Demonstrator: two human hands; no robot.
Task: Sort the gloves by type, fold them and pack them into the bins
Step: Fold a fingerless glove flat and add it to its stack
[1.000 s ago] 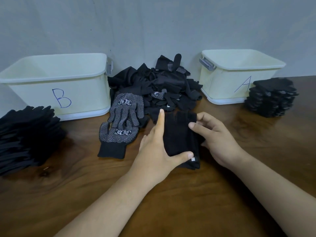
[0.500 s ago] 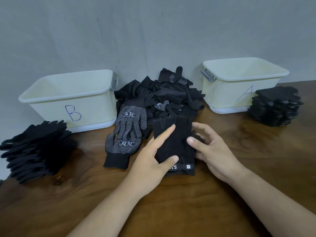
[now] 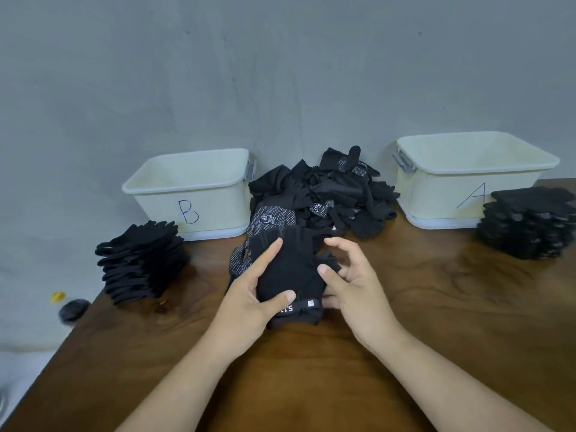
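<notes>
Dark wood table (image 3: 311,378) lies under your arms, set against a plain grey wall (image 3: 280,73). At the middle of it rests the black glove (image 3: 290,275) you are working on: plain dark fabric, cuff towards you, with a wrist strap that carries white "5.1" lettering and a small square label. Your left hand (image 3: 249,304) lies on its left side, the index finger stretched straight along the fabric and the thumb spread wide and pressed flat onto the cuff just above the strap. Your right hand (image 3: 352,294) is at its right edge, fingers curled, the thumb pinching a bunched fold of the glove against them.

Just behind, partly under the glove, lies a dotted glove (image 3: 271,218), black with white grip dots and a white logo. Beyond it a loose pile of gloves (image 3: 336,188) sits against the wall, between two cream plastic bins. Bin B (image 3: 187,185) stands to your left, bin A (image 3: 467,163) to your right. A stack of plain black gloves (image 3: 140,263) sits in front of bin B at the table's edge, and a stack of dotted gloves (image 3: 526,226) just beside bin A.
</notes>
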